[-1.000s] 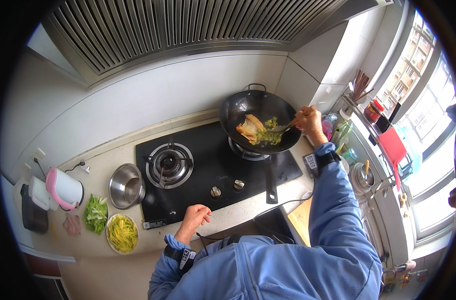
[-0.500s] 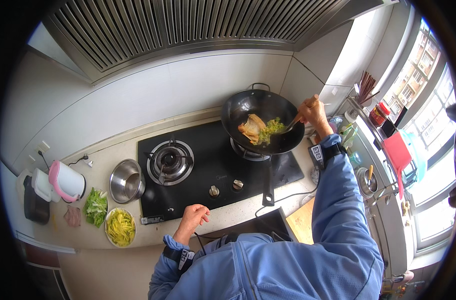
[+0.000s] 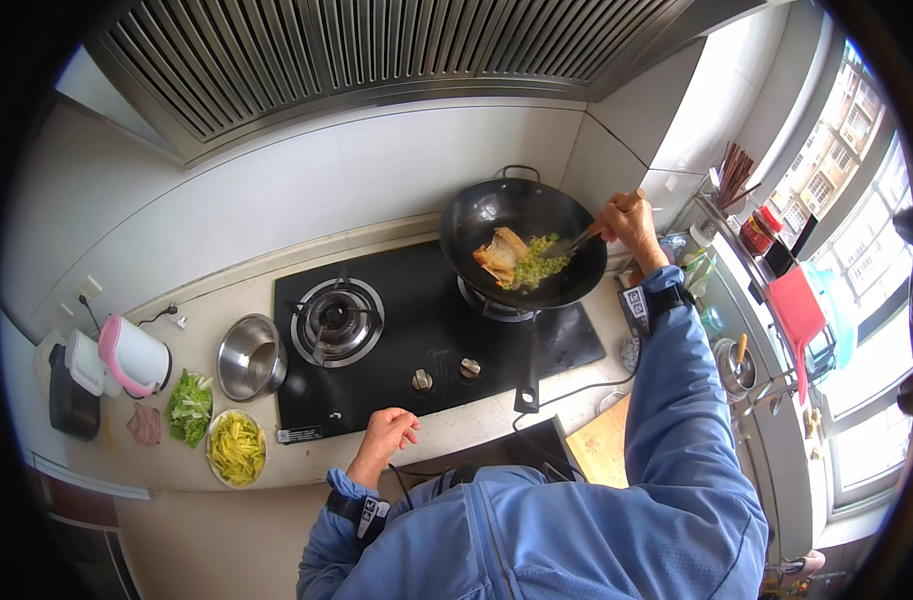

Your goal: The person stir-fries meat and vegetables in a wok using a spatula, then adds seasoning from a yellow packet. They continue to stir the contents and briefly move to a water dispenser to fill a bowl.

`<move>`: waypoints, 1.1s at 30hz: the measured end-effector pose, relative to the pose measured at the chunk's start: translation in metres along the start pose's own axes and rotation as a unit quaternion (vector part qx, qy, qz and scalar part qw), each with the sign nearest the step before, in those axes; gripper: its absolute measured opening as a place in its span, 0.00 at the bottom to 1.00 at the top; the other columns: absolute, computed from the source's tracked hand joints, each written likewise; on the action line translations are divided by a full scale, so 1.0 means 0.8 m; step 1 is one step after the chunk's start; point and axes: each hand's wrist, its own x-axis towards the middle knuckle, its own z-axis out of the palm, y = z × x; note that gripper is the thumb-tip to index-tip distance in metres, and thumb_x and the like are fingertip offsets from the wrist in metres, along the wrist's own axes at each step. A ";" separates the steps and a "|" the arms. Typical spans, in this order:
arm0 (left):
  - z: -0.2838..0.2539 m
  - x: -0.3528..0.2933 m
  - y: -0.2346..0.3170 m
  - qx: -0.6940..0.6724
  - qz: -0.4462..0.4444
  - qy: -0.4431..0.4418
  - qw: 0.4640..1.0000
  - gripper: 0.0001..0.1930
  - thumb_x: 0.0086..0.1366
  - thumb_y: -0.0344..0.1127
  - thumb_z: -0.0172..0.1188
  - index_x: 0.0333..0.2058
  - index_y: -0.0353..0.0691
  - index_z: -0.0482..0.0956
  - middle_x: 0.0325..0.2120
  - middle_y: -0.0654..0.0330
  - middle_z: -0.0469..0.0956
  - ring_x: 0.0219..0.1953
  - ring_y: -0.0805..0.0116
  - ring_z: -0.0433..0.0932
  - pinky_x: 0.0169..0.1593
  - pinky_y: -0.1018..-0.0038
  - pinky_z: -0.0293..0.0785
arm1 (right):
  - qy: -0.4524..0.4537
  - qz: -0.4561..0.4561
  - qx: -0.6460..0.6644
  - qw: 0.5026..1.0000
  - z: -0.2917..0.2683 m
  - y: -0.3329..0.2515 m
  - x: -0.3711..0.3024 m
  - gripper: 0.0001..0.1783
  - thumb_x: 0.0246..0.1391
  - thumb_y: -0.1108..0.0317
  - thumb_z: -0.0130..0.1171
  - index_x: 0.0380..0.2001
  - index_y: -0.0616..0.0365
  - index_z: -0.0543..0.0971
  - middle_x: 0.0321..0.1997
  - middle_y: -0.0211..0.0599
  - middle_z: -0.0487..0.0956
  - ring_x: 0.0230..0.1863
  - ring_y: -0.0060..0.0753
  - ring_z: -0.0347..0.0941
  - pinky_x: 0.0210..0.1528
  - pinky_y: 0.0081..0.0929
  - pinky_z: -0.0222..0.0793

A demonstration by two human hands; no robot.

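Note:
My right hand point(image 3: 629, 226) is closed round the wooden handle of a wok spatula point(image 3: 577, 243). The spatula's metal end reaches into a black wok point(image 3: 487, 205), among chopped green pieces point(image 3: 545, 265). Against these, on their left, lies a browned, fried piece of food point(image 3: 502, 255), possibly egg. The wok rests on the right burner, its long handle pointing toward me. Over the counter's front edge, my left hand point(image 3: 389, 435) hovers with its fingers loosely curled in and nothing visible in it. It is near the front edge of the black gas hob point(image 3: 397, 385).
On the left counter are a steel bowl point(image 3: 252, 358), a plate of yellow-green strips point(image 3: 238, 450), leafy greens point(image 3: 190, 410), pinkish meat point(image 3: 145, 425) and a white-pink appliance point(image 3: 135, 358). A cable point(image 3: 577, 392) crosses right of the wok handle. A shelf holds a pink pot point(image 3: 797, 305).
The spatula end has shifted up and left within the wok, and the green pieces are spread more loosely. My left hand has stayed in place.

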 end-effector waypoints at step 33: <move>0.003 0.002 0.001 0.002 0.001 -0.016 1.000 0.09 0.59 0.31 0.50 0.28 0.31 0.75 0.24 0.58 0.76 0.21 0.72 0.75 0.20 0.82 0.65 | -0.015 0.000 0.094 0.995 0.019 0.007 -0.024 0.10 0.47 0.70 0.50 0.23 0.67 0.75 0.18 0.40 0.78 0.16 0.23 0.74 0.17 0.18 0.70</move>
